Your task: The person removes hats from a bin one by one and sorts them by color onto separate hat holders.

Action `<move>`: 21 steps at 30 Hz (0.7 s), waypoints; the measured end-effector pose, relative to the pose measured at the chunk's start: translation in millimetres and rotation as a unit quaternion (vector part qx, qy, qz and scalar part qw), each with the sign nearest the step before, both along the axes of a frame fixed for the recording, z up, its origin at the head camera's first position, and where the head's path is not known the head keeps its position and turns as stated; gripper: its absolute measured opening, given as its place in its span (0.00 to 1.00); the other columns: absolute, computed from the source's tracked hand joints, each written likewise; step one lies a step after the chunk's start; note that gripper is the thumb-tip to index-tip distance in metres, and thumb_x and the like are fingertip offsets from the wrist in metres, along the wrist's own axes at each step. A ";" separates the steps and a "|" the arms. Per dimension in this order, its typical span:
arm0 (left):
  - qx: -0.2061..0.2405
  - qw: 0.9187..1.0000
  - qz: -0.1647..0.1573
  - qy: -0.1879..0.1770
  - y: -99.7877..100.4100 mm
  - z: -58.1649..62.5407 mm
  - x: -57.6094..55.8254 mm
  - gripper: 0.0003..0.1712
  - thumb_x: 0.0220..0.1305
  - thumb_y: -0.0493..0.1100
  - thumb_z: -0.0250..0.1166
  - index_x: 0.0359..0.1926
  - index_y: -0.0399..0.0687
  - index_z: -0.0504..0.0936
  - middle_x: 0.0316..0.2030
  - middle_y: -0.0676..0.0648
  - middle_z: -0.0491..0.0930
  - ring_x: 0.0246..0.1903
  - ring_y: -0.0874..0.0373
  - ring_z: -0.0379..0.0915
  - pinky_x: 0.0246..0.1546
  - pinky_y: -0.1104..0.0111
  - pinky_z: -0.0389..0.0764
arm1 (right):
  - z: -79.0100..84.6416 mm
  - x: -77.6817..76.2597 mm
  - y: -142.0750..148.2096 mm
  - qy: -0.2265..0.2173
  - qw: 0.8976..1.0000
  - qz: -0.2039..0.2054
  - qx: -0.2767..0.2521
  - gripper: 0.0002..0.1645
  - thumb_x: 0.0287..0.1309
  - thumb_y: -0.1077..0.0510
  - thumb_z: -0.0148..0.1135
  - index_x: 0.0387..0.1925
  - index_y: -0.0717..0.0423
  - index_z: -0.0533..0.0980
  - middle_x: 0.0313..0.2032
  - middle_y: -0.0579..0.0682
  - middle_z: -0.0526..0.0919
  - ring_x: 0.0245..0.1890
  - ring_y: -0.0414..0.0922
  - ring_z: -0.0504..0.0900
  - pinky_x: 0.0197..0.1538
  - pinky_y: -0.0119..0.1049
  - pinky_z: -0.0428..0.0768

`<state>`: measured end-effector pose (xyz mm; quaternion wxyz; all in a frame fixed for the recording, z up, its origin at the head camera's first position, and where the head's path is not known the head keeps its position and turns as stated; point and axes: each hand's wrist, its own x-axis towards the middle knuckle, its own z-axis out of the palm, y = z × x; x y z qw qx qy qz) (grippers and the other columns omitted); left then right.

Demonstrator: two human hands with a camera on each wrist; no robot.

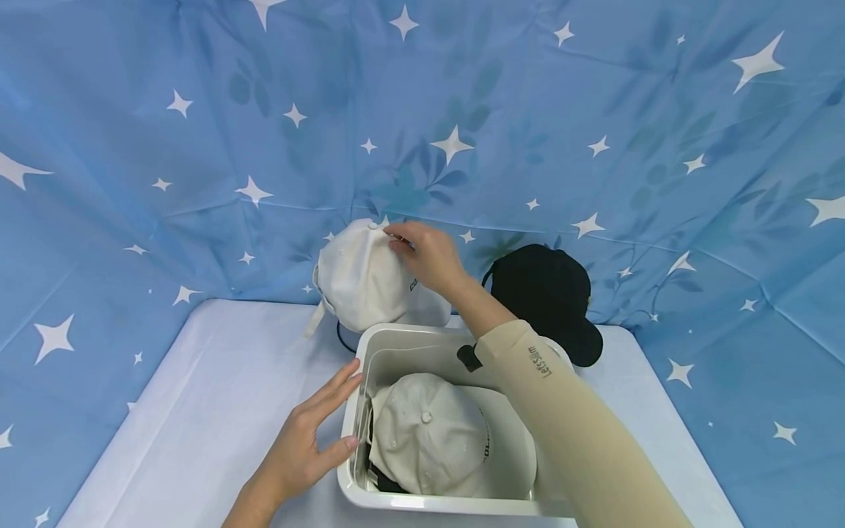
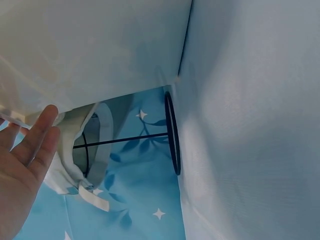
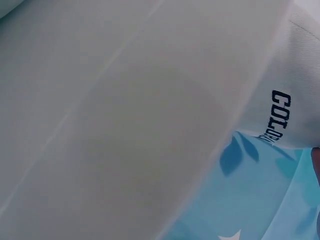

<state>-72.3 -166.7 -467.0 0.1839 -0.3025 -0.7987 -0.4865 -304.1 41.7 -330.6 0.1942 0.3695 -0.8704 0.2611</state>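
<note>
On a stand [image 2: 132, 138] at the tabletop's [image 1: 165, 411] back edge, the white cap [image 1: 363, 282] could topple from a sideways tug; right hand's [image 1: 429, 257] fingers at its crown, pinching I cannot tell, left hand's [image 1: 297, 447] spread beside the bin [image 1: 462, 504]

Bright head view, soft shadows, blurry right-wrist foreground

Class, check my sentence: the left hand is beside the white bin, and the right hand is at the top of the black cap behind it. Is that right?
One slip: the cap at the right hand is white, not black, as the head view shows. The left hand is indeed beside the white bin.
</note>
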 end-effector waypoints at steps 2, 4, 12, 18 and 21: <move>0.000 1.000 -0.001 0.003 0.0 0.6 0.2 0.43 0.58 0.36 0.67 0.76 0.40 0.70 0.78 0.40 0.63 0.74 0.49 0.66 0.71 0.74 0.63 | -1.4 0.2 0.0 -0.002 1.000 -0.006 0.009 0.16 0.72 0.61 0.63 0.58 0.57 0.85 0.52 0.54 0.88 0.46 0.51 0.88 0.48 0.44 0.84; -0.001 1.000 -0.001 0.006 0.1 1.0 0.1 0.43 0.57 0.36 0.67 0.76 0.40 0.70 0.77 0.39 0.63 0.74 0.49 0.65 0.71 0.74 0.63 | -3.3 0.0 0.4 -0.006 1.000 -0.009 0.019 0.16 0.73 0.62 0.62 0.58 0.57 0.85 0.52 0.54 0.88 0.48 0.51 0.88 0.50 0.44 0.85; -0.003 1.000 0.002 0.011 0.1 0.0 -0.2 0.43 0.58 0.37 0.68 0.76 0.40 0.70 0.77 0.40 0.63 0.74 0.48 0.65 0.71 0.73 0.63 | -6.7 0.9 5.1 -0.049 0.998 -0.021 0.041 0.19 0.74 0.64 0.61 0.62 0.55 0.83 0.53 0.54 0.87 0.48 0.51 0.87 0.49 0.43 0.85; -0.002 1.000 0.003 0.005 -0.4 -1.1 0.2 0.43 0.58 0.37 0.68 0.76 0.41 0.70 0.77 0.40 0.63 0.74 0.48 0.65 0.71 0.73 0.63 | 6.2 7.6 10.6 -0.065 0.995 -0.041 0.066 0.22 0.74 0.67 0.58 0.65 0.53 0.81 0.56 0.53 0.86 0.47 0.51 0.87 0.47 0.44 0.84; -0.004 1.000 0.004 0.004 -1.0 -1.4 0.0 0.43 0.58 0.36 0.68 0.76 0.42 0.70 0.78 0.40 0.63 0.74 0.49 0.65 0.71 0.73 0.63 | 13.4 11.6 14.2 -0.061 0.995 -0.043 0.074 0.23 0.75 0.66 0.57 0.66 0.52 0.80 0.59 0.53 0.85 0.47 0.51 0.87 0.45 0.44 0.84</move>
